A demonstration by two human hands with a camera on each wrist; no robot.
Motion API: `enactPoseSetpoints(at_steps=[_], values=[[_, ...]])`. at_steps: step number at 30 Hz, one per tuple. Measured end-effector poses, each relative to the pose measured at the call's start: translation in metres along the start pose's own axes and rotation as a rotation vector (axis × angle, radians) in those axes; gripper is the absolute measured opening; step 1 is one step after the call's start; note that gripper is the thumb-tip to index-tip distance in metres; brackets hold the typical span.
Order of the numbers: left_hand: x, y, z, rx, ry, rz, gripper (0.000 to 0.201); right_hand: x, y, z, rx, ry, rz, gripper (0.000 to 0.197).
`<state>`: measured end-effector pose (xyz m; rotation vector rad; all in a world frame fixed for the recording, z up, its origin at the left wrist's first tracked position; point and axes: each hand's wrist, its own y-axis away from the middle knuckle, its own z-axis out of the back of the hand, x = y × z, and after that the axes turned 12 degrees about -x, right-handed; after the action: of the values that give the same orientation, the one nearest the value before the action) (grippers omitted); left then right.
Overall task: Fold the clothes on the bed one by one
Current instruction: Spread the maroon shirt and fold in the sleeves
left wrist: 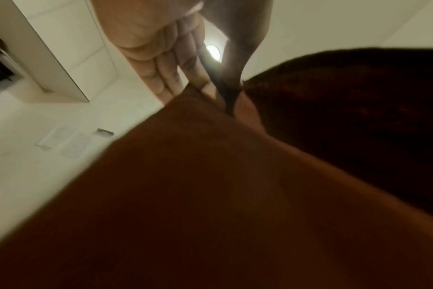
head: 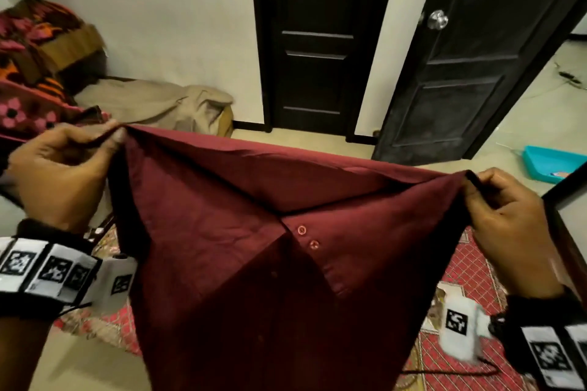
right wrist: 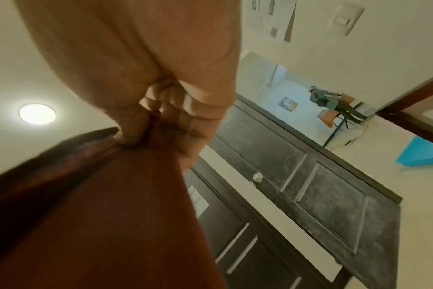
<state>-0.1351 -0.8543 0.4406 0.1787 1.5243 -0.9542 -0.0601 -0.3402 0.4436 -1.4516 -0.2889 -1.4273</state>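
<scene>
The room came first: two dark doors (head: 313,41) ahead, a patterned blanket (head: 35,73) heaped at the left, a red rug (head: 460,343) on the floor below. In front of all this hung the maroon shirt (head: 254,232), held up in the air, clear of the bed. Its top edge ran side to side between the hands, sloping down towards the right, and its length dropped straight below them, with two buttons (head: 307,236) showing near the middle. The left hand (head: 60,174) pinched one top corner, the right hand (head: 511,216) the other, fingers (right wrist: 191,125) curled tight on cloth. With both hands equally placed at the ends, the next fold probably depended on bringing those corners together or lowering the shirt flat.
</scene>
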Motion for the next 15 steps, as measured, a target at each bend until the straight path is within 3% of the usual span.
enactPoseSetpoints(at_steps=[3, 6, 10, 12, 14, 15], values=[[0.024, -0.014, -0.077, 0.277, 0.051, 0.098, 0.025, -0.063, -0.047, -0.041, 0.127, 0.2, -0.121, 0.023], [0.095, -0.028, -0.155, 0.403, -0.035, 0.176, 0.027, -0.15, -0.082, -0.098, 0.258, 0.324, -0.305, 0.033], [0.197, -0.038, -0.267, 0.576, -0.19, 0.162, 0.018, -0.277, -0.113, -0.205, 0.162, 0.304, -0.554, 0.033], [0.259, -0.022, -0.314, 0.674, -0.199, 0.244, 0.042, -0.328, -0.097, -0.251, 0.046, 0.258, -0.632, 0.024], [0.307, 0.021, -0.342, 0.786, -0.181, 0.32, 0.088, -0.369, -0.05, -0.283, 0.003, 0.27, -0.656, 0.058], [0.335, 0.05, -0.342, 0.822, -0.178, 0.366, 0.101, -0.38, -0.011, -0.29, 0.041, 0.262, -0.716, 0.07]])
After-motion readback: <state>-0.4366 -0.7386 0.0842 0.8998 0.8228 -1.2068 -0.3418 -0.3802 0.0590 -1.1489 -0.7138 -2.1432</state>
